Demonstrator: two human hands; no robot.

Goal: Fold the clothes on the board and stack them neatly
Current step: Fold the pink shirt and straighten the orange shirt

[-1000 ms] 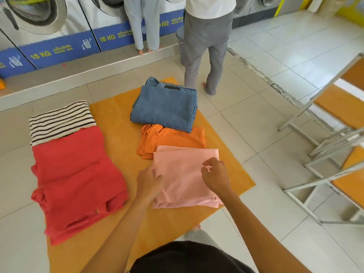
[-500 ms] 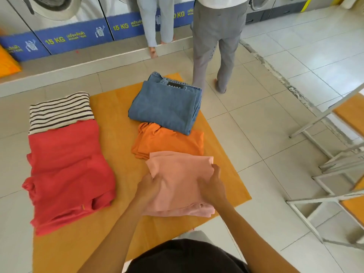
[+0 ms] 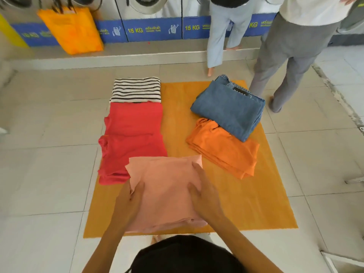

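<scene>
The folded pink garment [image 3: 167,192] is clasped at both sides by the left hand [image 3: 129,203] and right hand [image 3: 202,196]; layers beyond either grip may slip apart if it is lifted unevenly.

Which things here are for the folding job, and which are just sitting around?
For the job: pink cloth held by left hand and right hand; red cloth; striped top; orange cloth; folded jeans; yellow board.

Just around: orange bag; washing machines; two people standing.
</scene>
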